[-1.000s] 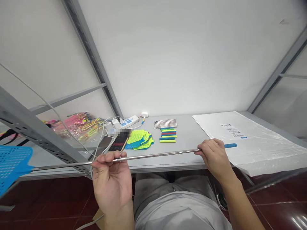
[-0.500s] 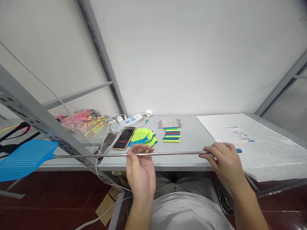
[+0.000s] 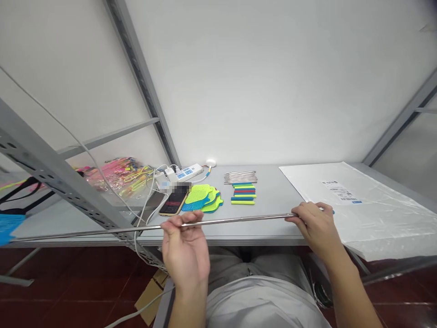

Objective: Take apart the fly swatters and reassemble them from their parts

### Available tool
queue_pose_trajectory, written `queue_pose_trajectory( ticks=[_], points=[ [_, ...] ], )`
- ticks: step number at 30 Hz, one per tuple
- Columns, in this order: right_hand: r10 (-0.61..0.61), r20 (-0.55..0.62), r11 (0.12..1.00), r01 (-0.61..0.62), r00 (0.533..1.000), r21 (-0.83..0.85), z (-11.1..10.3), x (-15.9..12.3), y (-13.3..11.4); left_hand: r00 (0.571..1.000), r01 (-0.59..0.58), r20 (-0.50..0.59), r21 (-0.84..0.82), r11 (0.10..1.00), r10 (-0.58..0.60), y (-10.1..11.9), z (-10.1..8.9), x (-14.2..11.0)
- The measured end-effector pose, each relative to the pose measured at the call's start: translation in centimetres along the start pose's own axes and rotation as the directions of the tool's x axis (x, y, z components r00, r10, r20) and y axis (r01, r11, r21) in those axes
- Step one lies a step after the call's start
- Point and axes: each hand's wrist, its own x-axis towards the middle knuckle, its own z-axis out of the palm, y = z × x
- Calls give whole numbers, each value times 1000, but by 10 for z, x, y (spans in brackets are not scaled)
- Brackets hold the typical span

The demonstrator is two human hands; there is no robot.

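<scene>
We see one long fly swatter (image 3: 218, 222), held nearly level, its left end a little lower in our view. The rod (image 3: 259, 218) is thin, straight, silvery and shiny, with small joints along it. Of the blue head (image 3: 12, 228) we see only a part, at the left edge. The rod passes through the fingers of the left hand (image 3: 186, 250); beyond the right hand (image 3: 316, 228), we notice just a blue handle tip (image 3: 333, 212).

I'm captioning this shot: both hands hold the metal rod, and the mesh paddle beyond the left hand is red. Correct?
Wrong colour: the mesh paddle beyond the left hand is blue, as the head view shows. That hand and the right hand do hold the metal rod.
</scene>
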Motion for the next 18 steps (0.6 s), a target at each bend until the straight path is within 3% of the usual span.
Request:
queue_pose_trajectory(
  ticks=[7, 14, 18],
  points=[
    [-8, 23, 1000, 9, 1000, -10, -1, -3, 8, 994, 29, -99, -68, 997, -35, 12, -2, 16],
    [-12, 16, 1000, 11, 1000, 24, -5, -3, 8, 997, 7, -70, -56, 998, -11, 17, -3, 14],
    [6, -25, 998, -4, 1000, 66, 2, -4, 7, 994, 1, -106, -22, 1000, -3, 11, -9, 20]
  ],
)
